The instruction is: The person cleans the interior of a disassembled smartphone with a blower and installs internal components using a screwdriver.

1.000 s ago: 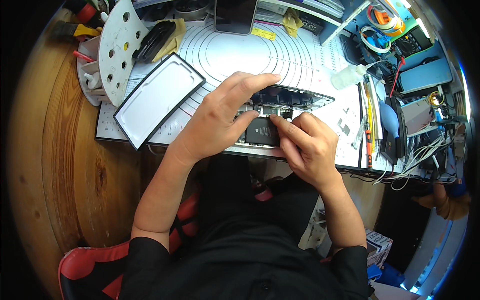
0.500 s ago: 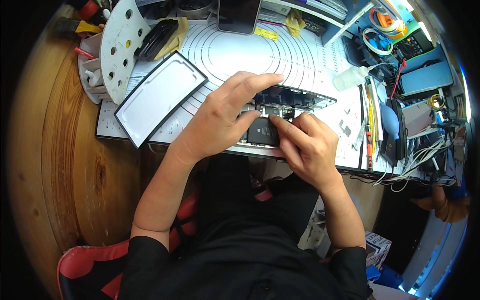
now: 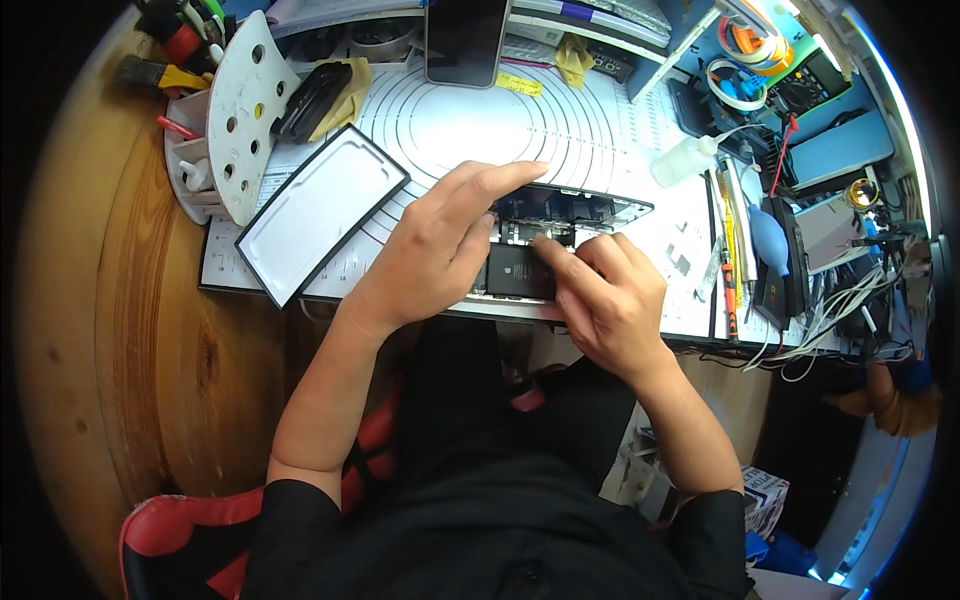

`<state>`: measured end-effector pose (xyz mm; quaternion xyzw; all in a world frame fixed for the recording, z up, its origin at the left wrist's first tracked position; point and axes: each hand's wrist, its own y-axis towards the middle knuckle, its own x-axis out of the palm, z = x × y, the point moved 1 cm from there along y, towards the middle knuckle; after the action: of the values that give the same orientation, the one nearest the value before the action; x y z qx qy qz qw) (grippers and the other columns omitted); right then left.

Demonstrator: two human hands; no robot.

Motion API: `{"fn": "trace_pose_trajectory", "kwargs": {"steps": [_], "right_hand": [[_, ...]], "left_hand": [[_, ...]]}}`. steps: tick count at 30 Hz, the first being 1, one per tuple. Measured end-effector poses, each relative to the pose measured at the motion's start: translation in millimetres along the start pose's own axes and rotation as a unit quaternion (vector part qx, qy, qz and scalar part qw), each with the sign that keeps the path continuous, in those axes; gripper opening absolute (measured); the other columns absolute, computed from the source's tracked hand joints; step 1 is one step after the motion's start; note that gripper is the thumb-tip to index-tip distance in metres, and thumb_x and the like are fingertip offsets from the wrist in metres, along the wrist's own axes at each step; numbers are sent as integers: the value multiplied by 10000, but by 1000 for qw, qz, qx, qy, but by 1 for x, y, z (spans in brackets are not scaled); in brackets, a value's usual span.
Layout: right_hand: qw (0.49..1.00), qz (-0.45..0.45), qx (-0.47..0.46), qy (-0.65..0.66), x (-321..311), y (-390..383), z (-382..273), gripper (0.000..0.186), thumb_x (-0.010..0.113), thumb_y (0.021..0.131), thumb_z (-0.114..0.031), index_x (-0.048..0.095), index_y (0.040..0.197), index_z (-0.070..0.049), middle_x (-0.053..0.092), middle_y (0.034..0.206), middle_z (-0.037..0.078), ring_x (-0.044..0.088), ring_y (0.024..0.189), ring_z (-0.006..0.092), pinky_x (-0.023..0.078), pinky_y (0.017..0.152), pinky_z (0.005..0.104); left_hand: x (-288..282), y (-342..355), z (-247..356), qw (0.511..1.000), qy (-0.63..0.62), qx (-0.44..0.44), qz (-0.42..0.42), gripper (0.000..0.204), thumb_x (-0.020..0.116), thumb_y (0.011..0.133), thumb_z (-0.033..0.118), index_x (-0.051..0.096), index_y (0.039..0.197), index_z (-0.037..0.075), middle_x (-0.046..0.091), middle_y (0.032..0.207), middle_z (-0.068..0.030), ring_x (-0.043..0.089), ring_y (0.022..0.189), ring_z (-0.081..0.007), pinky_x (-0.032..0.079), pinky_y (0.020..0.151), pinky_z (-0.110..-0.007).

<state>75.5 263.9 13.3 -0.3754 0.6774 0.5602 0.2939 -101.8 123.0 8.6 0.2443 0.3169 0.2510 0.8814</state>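
An opened smartphone lies near the front edge of the desk, its black battery (image 3: 517,272) exposed. Its screen panel (image 3: 575,208) stands tilted up along the far side. My left hand (image 3: 425,250) grips the phone at its left, with the index finger stretched along the raised panel's top edge and the thumb bent by the inner parts. My right hand (image 3: 612,305) presses its index fingertip on the inner parts just above the battery. Its other fingers are curled, and the thumb sits by the phone's near edge; what lies under the fingertip is hidden.
A white tray with a black rim (image 3: 325,215) lies to the left, beside a white holed organizer (image 3: 238,120). Another phone (image 3: 464,40) stands at the back. On the right are a squeeze bottle (image 3: 684,160), a screwdriver (image 3: 729,295), a blue air blower (image 3: 769,240) and tangled cables (image 3: 830,315).
My left thumb has drawn back to the left, uncovering more of the phone's inside. My right index finger stays pressed above the battery. The whole view has shifted slightly.
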Motion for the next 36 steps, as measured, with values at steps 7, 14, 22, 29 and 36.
{"fn": "trace_pose_trajectory", "kwargs": {"steps": [7, 14, 22, 29, 36], "right_hand": [[999, -34, -3, -8, -3, 3, -7, 392, 756, 767, -166, 747, 1156, -122, 535, 833, 29, 540, 736, 232, 450, 647, 379], [998, -47, -34, -32, -3, 2, -2, 414, 762, 762, -191, 723, 1164, -97, 536, 864, 42, 544, 783, 237, 449, 703, 377], [966, 188, 178, 6, -11, -63, -27, 327, 704, 821, 23, 744, 1143, -18, 697, 999, 121, 606, 828, 292, 472, 741, 378], [956, 156, 243, 49, -9, -83, -67, 518, 740, 821, -36, 651, 1328, 14, 678, 1324, 201, 610, 1018, 320, 452, 901, 411], [960, 173, 213, 52, -2, -86, -66, 560, 746, 829, -58, 619, 1369, 15, 629, 1387, 237, 598, 1036, 346, 454, 930, 433]], "left_hand": [[0, -3, -1, 1000, -5, -14, 1, 564, 539, 904, -140, 569, 1438, 41, 662, 1332, -156, 656, 1156, -284, 512, 966, -348], [5, -1, 3, 999, -15, -37, 20, 525, 558, 952, -107, 555, 1456, 38, 662, 1340, -110, 648, 1055, -168, 516, 926, -303], [1, -10, 4, 985, -77, -148, 30, 480, 566, 975, -78, 554, 1445, 20, 635, 1148, -53, 584, 948, -98, 489, 880, -253], [9, -10, 12, 971, -138, -180, 80, 384, 546, 991, -90, 599, 1360, -1, 677, 1081, -52, 612, 942, -84, 503, 893, -244], [12, -16, -2, 965, -184, -162, 94, 379, 544, 994, -82, 546, 1366, -6, 644, 1176, -79, 595, 1058, -117, 471, 957, -260]]}}
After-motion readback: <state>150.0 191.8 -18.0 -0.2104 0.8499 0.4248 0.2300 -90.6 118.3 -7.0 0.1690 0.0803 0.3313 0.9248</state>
